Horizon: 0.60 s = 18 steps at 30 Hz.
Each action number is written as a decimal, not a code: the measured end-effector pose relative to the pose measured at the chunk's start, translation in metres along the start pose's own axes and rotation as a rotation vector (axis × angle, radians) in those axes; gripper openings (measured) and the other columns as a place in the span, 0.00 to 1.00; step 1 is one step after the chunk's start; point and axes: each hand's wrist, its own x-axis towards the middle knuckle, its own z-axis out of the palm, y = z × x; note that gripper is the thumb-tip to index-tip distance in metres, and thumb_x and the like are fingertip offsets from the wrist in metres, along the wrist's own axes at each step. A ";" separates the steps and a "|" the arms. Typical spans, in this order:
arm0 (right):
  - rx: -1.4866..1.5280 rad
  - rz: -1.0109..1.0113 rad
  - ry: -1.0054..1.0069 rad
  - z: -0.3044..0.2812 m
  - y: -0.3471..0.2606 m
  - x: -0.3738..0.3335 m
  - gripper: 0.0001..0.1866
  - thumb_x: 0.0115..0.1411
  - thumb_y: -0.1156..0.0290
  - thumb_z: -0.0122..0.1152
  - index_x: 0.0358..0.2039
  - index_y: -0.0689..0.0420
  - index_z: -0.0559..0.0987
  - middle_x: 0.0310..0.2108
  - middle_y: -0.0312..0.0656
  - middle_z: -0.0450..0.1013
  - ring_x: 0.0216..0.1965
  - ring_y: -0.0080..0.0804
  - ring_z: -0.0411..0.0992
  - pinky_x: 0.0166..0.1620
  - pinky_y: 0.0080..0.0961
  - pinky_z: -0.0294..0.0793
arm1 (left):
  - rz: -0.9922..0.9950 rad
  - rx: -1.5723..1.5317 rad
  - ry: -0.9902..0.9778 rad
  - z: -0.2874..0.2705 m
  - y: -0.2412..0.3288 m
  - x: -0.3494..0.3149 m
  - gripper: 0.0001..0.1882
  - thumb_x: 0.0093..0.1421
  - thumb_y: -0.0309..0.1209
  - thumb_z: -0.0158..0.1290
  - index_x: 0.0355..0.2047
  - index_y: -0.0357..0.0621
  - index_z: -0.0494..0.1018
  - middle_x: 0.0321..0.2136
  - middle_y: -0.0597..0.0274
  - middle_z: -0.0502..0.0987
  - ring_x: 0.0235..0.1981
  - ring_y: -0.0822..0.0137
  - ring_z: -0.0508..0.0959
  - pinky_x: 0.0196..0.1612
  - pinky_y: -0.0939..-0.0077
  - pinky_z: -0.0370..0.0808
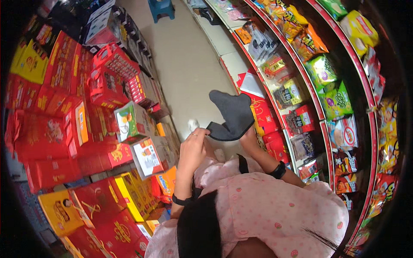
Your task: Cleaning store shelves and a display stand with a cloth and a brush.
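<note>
A dark grey cloth piece [235,115], shaped somewhat like a mitten with two lobes and a black edge, is held up in front of my body. My left hand [193,148] is closed, its fingertips pinched at the tip of the lower lobe. A ring shows on one finger. My right hand [248,139] comes up under the cloth from the right. Its fingers are hidden, so I cannot tell whether it is inside or behind the cloth. Just beyond my left fingertips is a small white thing [193,125], too blurred to name.
Red gift boxes [103,86] and a white carton [148,157] are stacked close on my left. A shelf rack [297,129] of snack bags curves along my right. Between them runs a pale floor aisle [189,64], with a blue stool [161,10] at its far end.
</note>
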 end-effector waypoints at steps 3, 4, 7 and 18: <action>0.015 0.098 0.034 0.016 0.015 0.057 0.22 0.57 0.75 0.56 0.52 0.63 0.67 0.48 0.40 0.69 0.50 0.30 0.67 0.54 0.29 0.64 | -0.103 0.011 -0.114 -0.013 -0.044 0.050 0.12 0.49 0.18 0.44 0.34 0.42 0.71 0.33 0.54 0.75 0.40 0.53 0.75 0.41 0.61 0.72; 0.052 0.124 0.038 0.022 0.024 0.079 0.22 0.57 0.74 0.57 0.52 0.62 0.67 0.48 0.40 0.69 0.50 0.30 0.67 0.54 0.29 0.64 | -0.111 -0.011 -0.126 -0.019 -0.059 0.066 0.12 0.49 0.18 0.44 0.34 0.42 0.71 0.33 0.54 0.75 0.40 0.53 0.75 0.41 0.61 0.72; 0.122 0.152 0.083 0.042 0.033 0.138 0.21 0.58 0.73 0.56 0.52 0.61 0.67 0.47 0.38 0.69 0.49 0.29 0.67 0.53 0.28 0.65 | -0.063 -0.065 -0.130 -0.044 -0.096 0.121 0.11 0.50 0.18 0.44 0.34 0.42 0.71 0.32 0.55 0.76 0.38 0.53 0.75 0.41 0.60 0.72; 0.009 0.013 0.141 0.124 0.023 0.345 0.24 0.61 0.73 0.50 0.58 0.64 0.60 0.55 0.43 0.62 0.57 0.29 0.59 0.59 0.27 0.57 | 0.148 -0.005 -0.071 -0.134 -0.182 0.352 0.11 0.52 0.17 0.44 0.33 0.42 0.73 0.30 0.51 0.76 0.34 0.49 0.76 0.36 0.60 0.72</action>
